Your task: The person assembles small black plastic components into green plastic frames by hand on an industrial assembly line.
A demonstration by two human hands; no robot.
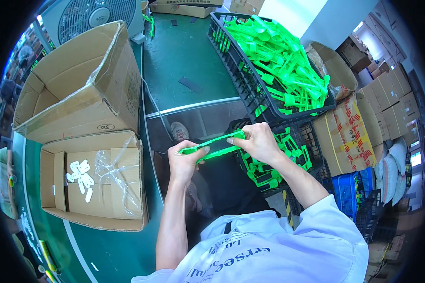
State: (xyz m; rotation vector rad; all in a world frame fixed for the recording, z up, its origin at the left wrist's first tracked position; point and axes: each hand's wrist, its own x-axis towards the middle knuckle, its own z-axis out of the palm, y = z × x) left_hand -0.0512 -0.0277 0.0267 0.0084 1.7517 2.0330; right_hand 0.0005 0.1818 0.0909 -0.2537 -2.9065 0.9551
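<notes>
A bright green plastic frame [222, 152], long and narrow with an open middle, is stretched between my two hands in front of my body. My left hand [185, 159] pinches its left end between thumb and fingers. At the other end, my right hand [259, 142] grips it the same way, with the thumb on top. Just beyond and below my right hand, similar green frames [300, 153] lie in a lower black crate [318, 146]. Above that, a black plastic crate [250, 89] is heaped with loose green plastic parts [278, 56].
On the green table at left, an open shallow carton [94, 225] holds several white oval pieces [81, 177] and clear plastic film. A taller open carton [113, 94] and a grey fan [97, 19] stand behind it. More cartons [349, 134] and a blue crate [344, 195] are at right.
</notes>
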